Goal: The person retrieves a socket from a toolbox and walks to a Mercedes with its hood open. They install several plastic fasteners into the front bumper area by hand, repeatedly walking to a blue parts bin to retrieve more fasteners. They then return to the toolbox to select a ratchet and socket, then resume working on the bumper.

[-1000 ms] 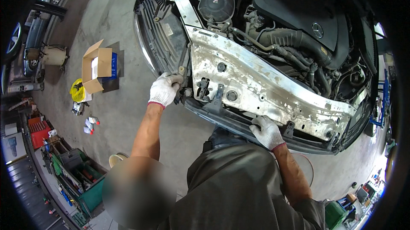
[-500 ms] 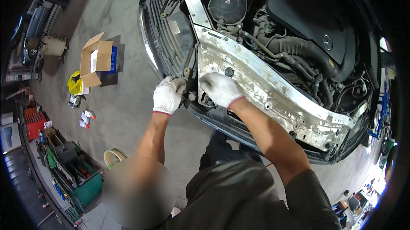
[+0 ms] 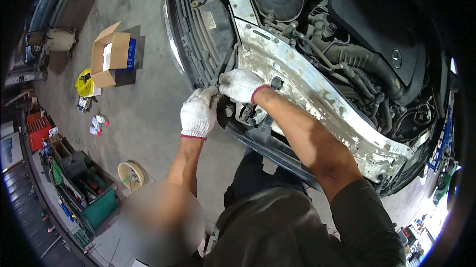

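Observation:
Both hands wear white knit gloves with red cuffs and meet at the front corner of an opened car. My left hand (image 3: 198,112) is closed, its fingers curled at the edge of the black grille (image 3: 210,44). Right beside it, my right hand (image 3: 241,85) has its fingers pinched together, almost touching the left fingertips. Whatever lies between the fingers is hidden. Below my right hand, a small black fitting (image 3: 246,113) shows at the corner. The scuffed silver metal panel (image 3: 312,106) runs to the right from my right hand, with a round black plug (image 3: 276,83) in it.
The engine bay holds a black engine cover (image 3: 377,29), hoses and a round black reservoir (image 3: 278,0). On the concrete floor to the left stand an open cardboard box (image 3: 119,51), a yellow bag (image 3: 85,83), a bucket (image 3: 131,175) and a green tool bin (image 3: 99,215).
My right hand has moved left and down toward my left hand, and its fingers now meet the left ones. The view has shifted slightly, so the car appears farther right.

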Available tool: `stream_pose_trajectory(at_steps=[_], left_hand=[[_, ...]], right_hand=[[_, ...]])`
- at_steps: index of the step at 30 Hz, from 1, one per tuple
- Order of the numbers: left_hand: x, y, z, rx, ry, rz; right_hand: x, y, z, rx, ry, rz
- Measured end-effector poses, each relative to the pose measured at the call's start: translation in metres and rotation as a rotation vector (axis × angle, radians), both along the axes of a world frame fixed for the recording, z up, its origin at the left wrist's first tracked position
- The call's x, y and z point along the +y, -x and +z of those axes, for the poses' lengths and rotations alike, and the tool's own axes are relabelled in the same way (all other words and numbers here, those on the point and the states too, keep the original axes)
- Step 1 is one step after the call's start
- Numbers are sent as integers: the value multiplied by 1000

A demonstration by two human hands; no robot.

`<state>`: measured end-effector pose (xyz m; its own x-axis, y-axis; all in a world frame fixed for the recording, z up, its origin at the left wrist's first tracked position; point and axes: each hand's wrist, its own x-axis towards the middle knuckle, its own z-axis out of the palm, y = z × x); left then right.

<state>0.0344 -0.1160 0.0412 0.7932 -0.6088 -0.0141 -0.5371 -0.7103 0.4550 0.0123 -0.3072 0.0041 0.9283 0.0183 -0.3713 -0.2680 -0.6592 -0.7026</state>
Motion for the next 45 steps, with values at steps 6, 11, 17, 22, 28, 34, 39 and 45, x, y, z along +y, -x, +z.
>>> stream_pose_trajectory(at_steps=[6,11,17,22,28,34,39,45], left_hand=[[-5,10,8,28,-76,146],[-14,11,5,91,-83,262],[-13,17,-4,184,54,349],[-10,17,-4,187,82,323],[-10,23,-8,130,201,365],[-19,22,-6,91,99,393],[-15,21,-5,135,134,380],[-7,19,-13,112,130,341]], right_hand=[[-5,0,4,68,-62,7],[-5,0,1,47,-43,6],[-8,0,3,86,-72,20],[-8,1,-4,33,-88,16],[-9,-1,8,91,-76,21],[-8,0,0,64,-83,16],[-8,1,-3,57,-87,17],[-6,3,-6,-4,-60,10]])
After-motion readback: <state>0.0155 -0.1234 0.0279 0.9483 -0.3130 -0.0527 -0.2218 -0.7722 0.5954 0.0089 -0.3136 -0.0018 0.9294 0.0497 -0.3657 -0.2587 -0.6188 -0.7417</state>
